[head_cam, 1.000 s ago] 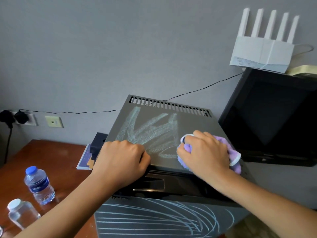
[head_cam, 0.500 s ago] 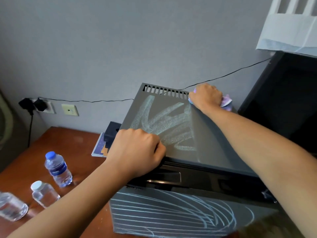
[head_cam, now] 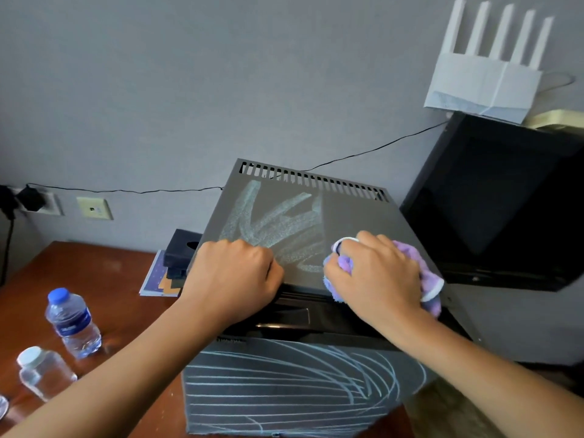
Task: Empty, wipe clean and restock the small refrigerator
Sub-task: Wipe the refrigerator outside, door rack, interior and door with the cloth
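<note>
The small dark refrigerator (head_cam: 357,216) stands on a wooden table, its grey top smeared with pale chalk streaks (head_cam: 278,229) on the left half; the right strip is wiped dark. Its front door (head_cam: 284,390) carries curved chalk lines. My right hand (head_cam: 376,276) grips a bunched purple cloth (head_cam: 426,276) and presses it on the top near the front right edge. My left hand (head_cam: 234,276) is curled over the top's front left edge, holding the refrigerator.
Two small water bottles (head_cam: 74,320) (head_cam: 44,371) stand on the brown table (head_cam: 104,279) at the left. A black box on cards (head_cam: 180,251) sits behind the refrigerator's left side. A black monitor (head_cam: 505,200) and a white router (head_cam: 486,74) are at the right; wall sockets (head_cam: 38,200) at the left.
My right hand with the cloth went to the back right corner of the top, then came back to the front edge, leaving a wiped strip. The left hand stayed put.
</note>
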`<action>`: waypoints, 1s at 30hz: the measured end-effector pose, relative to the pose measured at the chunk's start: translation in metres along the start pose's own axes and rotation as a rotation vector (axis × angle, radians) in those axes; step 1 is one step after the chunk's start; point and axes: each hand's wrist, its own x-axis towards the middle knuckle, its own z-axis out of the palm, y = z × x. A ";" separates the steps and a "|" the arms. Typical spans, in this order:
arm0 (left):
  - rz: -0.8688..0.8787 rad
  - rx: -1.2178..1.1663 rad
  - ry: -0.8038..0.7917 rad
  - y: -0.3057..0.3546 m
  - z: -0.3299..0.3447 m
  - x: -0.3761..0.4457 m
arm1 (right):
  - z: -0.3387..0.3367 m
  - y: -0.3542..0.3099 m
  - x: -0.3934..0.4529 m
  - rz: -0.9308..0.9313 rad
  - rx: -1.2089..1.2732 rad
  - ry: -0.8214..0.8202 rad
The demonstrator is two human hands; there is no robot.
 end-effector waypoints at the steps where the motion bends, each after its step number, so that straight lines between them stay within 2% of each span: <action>1: -0.001 0.000 -0.004 0.000 0.000 0.000 | 0.002 0.000 0.003 0.015 -0.013 -0.026; 7: -0.011 -0.017 -0.027 -0.001 0.003 0.002 | 0.036 0.011 0.078 0.101 -0.057 -0.185; 12: -0.005 -0.028 -0.015 -0.002 0.003 0.003 | 0.105 0.033 0.189 0.252 -0.073 -0.166; 16: -0.012 -0.027 -0.013 -0.003 0.002 0.003 | 0.133 0.042 0.225 0.236 -0.107 -0.146; 23: -0.001 -0.020 -0.009 -0.003 0.003 0.003 | 0.113 0.035 0.192 0.227 -0.089 -0.165; 30: -0.011 -0.028 -0.007 -0.001 0.002 0.001 | 0.032 -0.003 0.068 0.064 -0.122 -0.163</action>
